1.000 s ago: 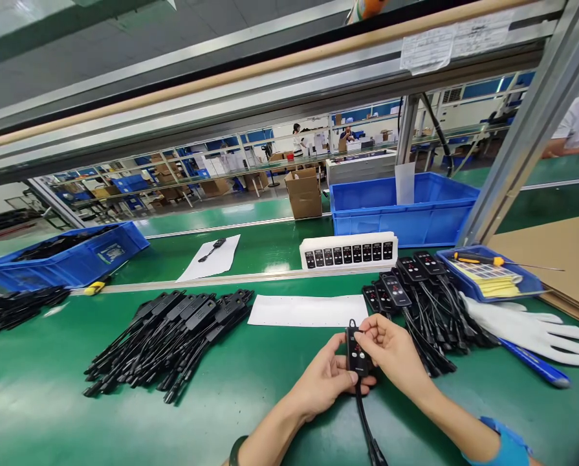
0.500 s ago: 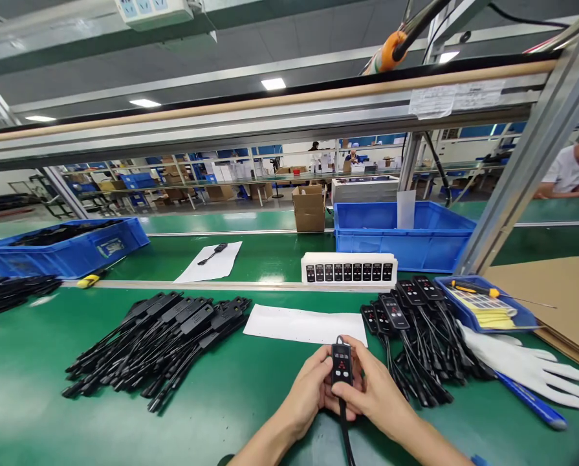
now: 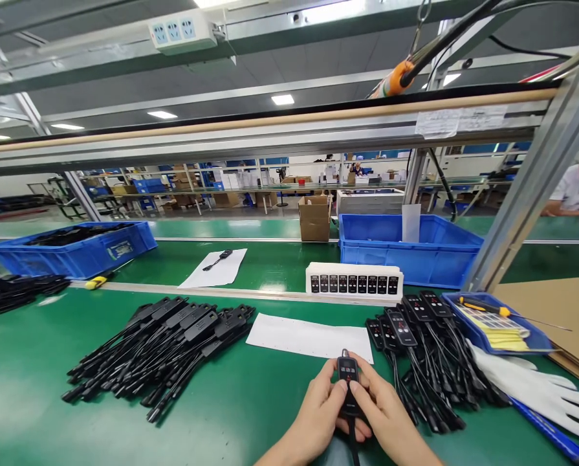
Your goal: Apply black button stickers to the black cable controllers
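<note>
Both my hands grip one black cable controller (image 3: pixel 348 370) with small buttons and red marks on its face, its cord hanging toward me. My left hand (image 3: pixel 318 411) wraps its left side, thumb on the front. My right hand (image 3: pixel 383 408) holds the other side, its thumb also pressed on the face. Just beyond lies a white paper strip (image 3: pixel 308 333). To the right is a pile of similar controllers (image 3: pixel 420 349), face up with labels showing. On the left, a heap of black controllers with cords (image 3: pixel 173 343) lies with plain sides up.
A white holder with a row of black labels (image 3: pixel 354 283) stands behind the paper strip. Blue bins (image 3: pixel 405 249) sit at the back. On the right are a blue tray (image 3: pixel 500 323) with a screwdriver, a white glove (image 3: pixel 536 382) and a blue-handled tool (image 3: pixel 546 430).
My left thumb has moved onto the controller's lower face, and my right thumb has moved up beside it. The view has tilted slightly upward, so the scene sits lower.
</note>
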The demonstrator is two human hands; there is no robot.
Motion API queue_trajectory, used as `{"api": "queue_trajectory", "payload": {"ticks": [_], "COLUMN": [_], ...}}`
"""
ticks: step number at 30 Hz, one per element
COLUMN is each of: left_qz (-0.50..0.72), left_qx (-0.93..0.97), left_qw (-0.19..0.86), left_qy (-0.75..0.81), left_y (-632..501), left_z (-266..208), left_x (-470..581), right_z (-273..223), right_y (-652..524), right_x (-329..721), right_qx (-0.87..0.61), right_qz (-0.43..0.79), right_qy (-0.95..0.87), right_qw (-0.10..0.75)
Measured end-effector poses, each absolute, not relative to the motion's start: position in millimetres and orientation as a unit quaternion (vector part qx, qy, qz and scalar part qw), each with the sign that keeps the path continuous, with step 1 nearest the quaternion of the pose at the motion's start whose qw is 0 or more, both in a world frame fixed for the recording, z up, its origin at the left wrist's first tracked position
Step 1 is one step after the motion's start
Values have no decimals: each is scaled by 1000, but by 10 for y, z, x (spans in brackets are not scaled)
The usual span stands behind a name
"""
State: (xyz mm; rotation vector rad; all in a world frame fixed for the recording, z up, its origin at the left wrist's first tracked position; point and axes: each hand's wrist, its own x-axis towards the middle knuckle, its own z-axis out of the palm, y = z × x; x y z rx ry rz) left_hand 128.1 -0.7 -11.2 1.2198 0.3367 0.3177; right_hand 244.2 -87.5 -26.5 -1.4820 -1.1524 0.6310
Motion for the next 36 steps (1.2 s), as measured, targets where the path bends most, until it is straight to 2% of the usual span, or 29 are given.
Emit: {"api": "queue_trajectory", "payload": {"ticks": [5, 9, 13, 16, 19, 22, 25, 29, 32, 36], "left_qz": [174, 199, 178, 213, 209, 133, 88, 58, 44, 55], "left_qx": [537, 459, 485, 543, 635, 706, 729, 733, 736, 744], "left_qw": [809, 858, 849, 796, 720, 670, 659, 657, 653, 644], "left_qy": [160, 117, 107, 160, 186, 187, 162, 164, 173, 170], "left_y": [39, 110, 195, 247, 271, 279, 289, 304, 306, 298], "left_z": [-180, -249, -266, -233, -202, -200, -188, -116, -73, -87], "left_x": [1324, 1360, 1343, 1327, 1333, 1337, 1312, 1262, 1245, 1249], "right_z": [-265, -191, 29, 271, 501, 618, 569, 389, 320, 403], "right_y": [-877, -873, -863, -861, -787, -574, -267, 61, 146, 167], "right_x": [2378, 2365, 2713, 3148, 3411, 3369, 3218, 3157, 3188, 3289], "right_qx": [-647, -669, -718, -778, -845, -839, -790, -766, -753, -739], "right_qz": [239, 124, 21, -84, -186, -129, 8, 95, 134, 172], "right_qy": [-501, -531, -534, -513, -470, -522, -611, -635, -642, -625], "right_qw": [523, 505, 445, 353, 177, 77, 56, 28, 62, 185]}}
